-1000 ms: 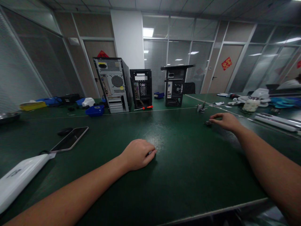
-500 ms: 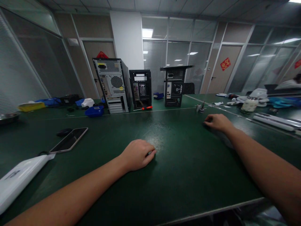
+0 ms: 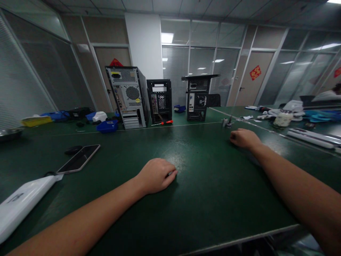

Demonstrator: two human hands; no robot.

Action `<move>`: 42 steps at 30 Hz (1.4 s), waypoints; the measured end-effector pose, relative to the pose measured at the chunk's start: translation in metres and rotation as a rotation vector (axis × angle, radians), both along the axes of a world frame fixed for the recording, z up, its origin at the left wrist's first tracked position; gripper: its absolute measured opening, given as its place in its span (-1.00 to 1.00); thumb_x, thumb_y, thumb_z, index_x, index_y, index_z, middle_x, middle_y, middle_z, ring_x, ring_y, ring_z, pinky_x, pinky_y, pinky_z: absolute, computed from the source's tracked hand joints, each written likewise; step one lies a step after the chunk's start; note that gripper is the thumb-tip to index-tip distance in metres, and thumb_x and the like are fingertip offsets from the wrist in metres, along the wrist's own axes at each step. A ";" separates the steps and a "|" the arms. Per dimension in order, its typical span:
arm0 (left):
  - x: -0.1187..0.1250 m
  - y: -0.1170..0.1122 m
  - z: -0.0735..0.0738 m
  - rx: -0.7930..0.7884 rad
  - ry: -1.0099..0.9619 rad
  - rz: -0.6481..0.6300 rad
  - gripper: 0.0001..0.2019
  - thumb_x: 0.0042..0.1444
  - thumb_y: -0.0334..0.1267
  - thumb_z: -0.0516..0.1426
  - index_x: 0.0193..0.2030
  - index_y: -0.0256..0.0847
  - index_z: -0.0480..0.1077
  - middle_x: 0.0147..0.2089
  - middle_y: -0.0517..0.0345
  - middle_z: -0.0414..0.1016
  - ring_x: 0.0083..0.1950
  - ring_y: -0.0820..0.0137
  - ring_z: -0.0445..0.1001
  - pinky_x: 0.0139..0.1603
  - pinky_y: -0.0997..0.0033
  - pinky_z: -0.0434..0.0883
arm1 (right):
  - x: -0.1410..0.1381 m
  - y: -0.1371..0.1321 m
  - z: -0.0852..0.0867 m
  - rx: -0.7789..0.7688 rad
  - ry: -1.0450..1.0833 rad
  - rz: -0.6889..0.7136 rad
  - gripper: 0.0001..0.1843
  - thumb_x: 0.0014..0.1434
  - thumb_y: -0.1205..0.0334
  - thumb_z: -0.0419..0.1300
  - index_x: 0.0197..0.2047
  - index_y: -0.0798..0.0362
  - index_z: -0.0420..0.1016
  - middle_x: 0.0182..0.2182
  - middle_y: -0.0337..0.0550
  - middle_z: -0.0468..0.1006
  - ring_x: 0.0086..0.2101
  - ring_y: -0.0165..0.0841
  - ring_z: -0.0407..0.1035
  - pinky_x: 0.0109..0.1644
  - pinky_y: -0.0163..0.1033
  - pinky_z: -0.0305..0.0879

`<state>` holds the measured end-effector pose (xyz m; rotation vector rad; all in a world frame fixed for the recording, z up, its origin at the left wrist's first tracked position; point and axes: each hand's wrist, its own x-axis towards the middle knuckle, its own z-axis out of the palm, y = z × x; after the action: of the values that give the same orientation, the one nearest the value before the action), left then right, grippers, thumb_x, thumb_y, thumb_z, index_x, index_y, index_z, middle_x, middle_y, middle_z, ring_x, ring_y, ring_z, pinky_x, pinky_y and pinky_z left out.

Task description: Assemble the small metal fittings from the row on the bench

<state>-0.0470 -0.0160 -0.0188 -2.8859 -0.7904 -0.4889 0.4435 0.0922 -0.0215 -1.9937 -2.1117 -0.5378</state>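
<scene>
Left hand (image 3: 157,174) and right hand (image 3: 243,138) rest curled on green table (image 3: 213,185)

Headcam feed on my end, only arms of body in shot. Left hand (image 3: 157,176) bare, left forearm (image 3: 87,220) bare all way to frame edge. Right hand (image 3: 243,138) bare too, right forearm (image 3: 298,192) same deal, uncovered whole visible length.

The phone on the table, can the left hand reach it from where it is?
Probably yes. The phone lies flat on the green table, left of the left hand, with only bare tabletop between them. The hand is curled, so it would need to open first.
</scene>
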 end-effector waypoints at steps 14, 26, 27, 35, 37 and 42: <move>-0.001 0.001 -0.001 0.027 -0.002 -0.009 -0.70 0.39 -0.23 0.01 -0.31 -0.22 0.49 -0.40 0.12 0.52 -0.34 0.33 0.48 -0.26 0.33 0.34 | 0.051 -0.010 -0.012 0.306 0.641 -0.302 -0.60 0.02 -0.08 0.32 -0.19 0.03 0.69 -0.23 -0.01 0.70 -0.22 -0.16 0.51 -0.14 -0.14 0.29; -0.001 0.000 0.000 -0.008 0.001 0.003 -0.69 0.40 -0.22 0.00 -0.26 -0.21 0.52 -0.38 0.13 0.53 -0.33 0.33 0.48 -0.23 0.32 0.34 | 0.042 -0.014 -0.005 0.280 0.628 -0.239 -0.55 0.23 -0.03 0.19 0.03 0.07 0.66 -0.06 0.07 0.67 -0.10 -0.14 0.49 -0.08 -0.17 0.28; -0.001 0.000 0.000 -0.009 0.001 0.004 -0.70 0.40 -0.23 0.00 -0.26 -0.21 0.52 -0.37 0.13 0.53 -0.33 0.33 0.48 -0.23 0.32 0.34 | 0.041 -0.013 -0.004 0.274 0.609 -0.236 -0.55 0.26 -0.03 0.16 0.03 0.06 0.66 -0.05 0.08 0.67 -0.09 -0.13 0.49 -0.10 -0.16 0.27; -0.001 0.001 0.000 -0.018 0.003 0.007 -0.70 0.39 -0.23 0.01 -0.25 -0.22 0.52 -0.36 0.12 0.54 -0.31 0.32 0.49 -0.23 0.31 0.34 | 0.036 -0.009 -0.005 0.201 0.531 -0.156 -0.65 0.23 0.00 0.23 -0.05 0.01 0.65 -0.13 -0.03 0.70 -0.17 -0.19 0.49 -0.13 -0.19 0.24; -0.001 0.001 0.000 -0.021 0.003 0.007 -0.70 0.40 -0.23 0.01 -0.25 -0.22 0.52 -0.36 0.13 0.54 -0.32 0.32 0.49 -0.23 0.32 0.34 | 0.037 -0.008 -0.006 0.209 0.509 -0.163 -0.65 0.22 -0.01 0.24 -0.05 0.00 0.66 -0.15 -0.03 0.70 -0.18 -0.20 0.49 -0.14 -0.19 0.24; -0.001 0.002 -0.001 -0.010 0.002 -0.001 -0.71 0.40 -0.23 0.01 -0.25 -0.22 0.52 -0.36 0.13 0.54 -0.32 0.32 0.49 -0.22 0.31 0.34 | 0.039 -0.006 -0.007 0.249 0.471 -0.191 -0.63 0.22 -0.05 0.23 -0.05 -0.02 0.68 -0.14 -0.03 0.70 -0.18 -0.17 0.50 -0.16 -0.17 0.25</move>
<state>-0.0477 -0.0142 -0.0197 -2.8961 -0.7933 -0.4840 0.4828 0.0859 -0.0287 -1.9521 -1.5134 -0.3000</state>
